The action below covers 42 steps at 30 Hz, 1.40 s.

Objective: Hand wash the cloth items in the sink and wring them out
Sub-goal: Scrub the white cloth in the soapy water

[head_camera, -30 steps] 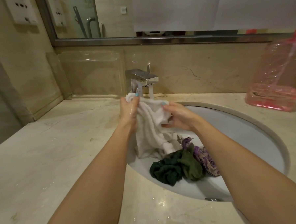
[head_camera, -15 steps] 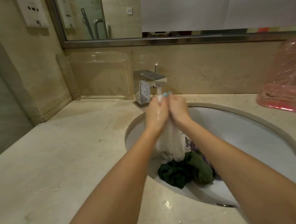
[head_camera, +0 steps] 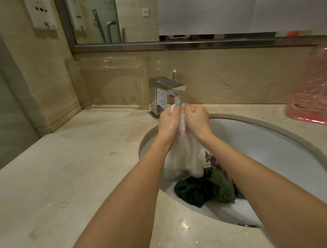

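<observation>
White cloth (head_camera: 187, 156) hangs from left hand (head_camera: 168, 121), right hand (head_camera: 195, 118), inside sink rim (head_camera: 232, 117).

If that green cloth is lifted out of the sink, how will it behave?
Probably floppy: the green cloth lies crumpled in folds in the sink. Likely soaked and heavy for its size, since the tap is running. The held white cloth hangs limp, so expect the same.

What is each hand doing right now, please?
Left hand: closed, holding the white cloth.
Right hand: closed, holding the same white cloth.
</observation>
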### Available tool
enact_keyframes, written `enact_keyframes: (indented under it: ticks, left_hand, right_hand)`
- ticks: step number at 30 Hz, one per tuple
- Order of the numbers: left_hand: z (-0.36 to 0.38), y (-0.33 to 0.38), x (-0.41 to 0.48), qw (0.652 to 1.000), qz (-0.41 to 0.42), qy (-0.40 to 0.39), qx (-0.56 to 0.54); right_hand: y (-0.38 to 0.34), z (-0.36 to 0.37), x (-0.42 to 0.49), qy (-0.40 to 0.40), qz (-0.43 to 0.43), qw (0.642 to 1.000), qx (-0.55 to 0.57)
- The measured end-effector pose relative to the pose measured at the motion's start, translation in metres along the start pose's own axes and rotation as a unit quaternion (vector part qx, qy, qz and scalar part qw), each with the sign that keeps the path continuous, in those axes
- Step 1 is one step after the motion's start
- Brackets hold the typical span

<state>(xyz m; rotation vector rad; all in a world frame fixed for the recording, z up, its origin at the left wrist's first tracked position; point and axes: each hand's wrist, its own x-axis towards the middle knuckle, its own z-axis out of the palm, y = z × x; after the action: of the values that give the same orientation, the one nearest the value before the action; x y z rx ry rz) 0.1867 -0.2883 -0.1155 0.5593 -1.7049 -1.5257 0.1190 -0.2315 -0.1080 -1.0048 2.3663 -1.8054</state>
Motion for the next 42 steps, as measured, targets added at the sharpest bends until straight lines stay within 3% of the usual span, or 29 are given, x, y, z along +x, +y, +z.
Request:
enact_keyframes:
  ticks: [3, 6, 10, 12, 15, 18, 21, 24, 27, 30, 33, 36, 38, 40, 42]
  left_hand:
    - [0.002, 0.003, -0.002, 1.000, 0.031, -0.002, 0.004]
    - [-0.004, -0.001, 0.002, 0.997, 0.067, 0.014, 0.046]
    - [-0.013, 0.000, 0.006, 0.989, 0.097, 0.045, 0.101]
    - [-0.016, -0.001, 0.006, 0.984, 0.102, 0.051, 0.136]
    - [-0.019, -0.003, 0.009, 0.981, 0.079, 0.050, 0.172]
    - [-0.023, 0.001, 0.006, 0.989, -0.049, -0.002, 0.136]
    - [-0.030, 0.002, 0.000, 0.970, -0.180, -0.117, 0.117]
    - [-0.036, 0.001, -0.001, 0.959, -0.223, -0.175, 0.002]
    - [-0.037, 0.001, 0.003, 0.962, -0.186, -0.160, -0.123]
    - [-0.029, 0.004, 0.007, 0.956, -0.122, -0.151, -0.221]
    - [-0.014, 0.010, 0.009, 0.954, -0.089, -0.050, -0.280]
    - [-0.002, 0.002, 0.012, 0.980, -0.121, 0.086, -0.135]
    - [-0.004, -0.011, 0.012, 0.988, -0.114, 0.106, -0.013]
    - [-0.001, -0.011, 0.008, 0.989, -0.122, 0.071, -0.031]
    - [0.009, -0.004, 0.002, 0.992, -0.094, 0.083, -0.016]
  right_hand:
    - [0.012, -0.014, 0.011, -0.034, 0.045, 0.997, -0.053]
    - [0.019, -0.017, 0.010, -0.202, 0.123, 0.966, 0.102]
    - [0.025, -0.026, 0.006, -0.359, 0.130, 0.919, 0.103]
    - [0.025, -0.028, 0.006, -0.326, 0.081, 0.936, 0.104]
    - [0.023, -0.035, 0.013, -0.195, 0.047, 0.962, 0.186]
    - [0.020, -0.046, 0.020, -0.119, 0.126, 0.942, 0.287]
    - [0.016, -0.049, 0.024, -0.102, 0.154, 0.919, 0.349]
    - [0.012, -0.046, 0.024, -0.080, 0.159, 0.899, 0.400]
    - [0.014, -0.043, 0.028, -0.027, 0.154, 0.903, 0.400]
    - [0.015, -0.037, 0.035, 0.009, 0.130, 0.949, 0.286]
    - [0.006, -0.028, 0.025, -0.015, 0.087, 0.976, 0.197]
    - [-0.005, -0.009, -0.003, -0.114, 0.022, 0.982, 0.148]
    - [-0.011, 0.006, -0.015, -0.151, 0.005, 0.979, 0.133]
    - [-0.017, 0.013, -0.012, -0.100, 0.015, 0.989, 0.109]
    - [-0.018, 0.010, -0.002, -0.027, 0.041, 0.996, 0.076]
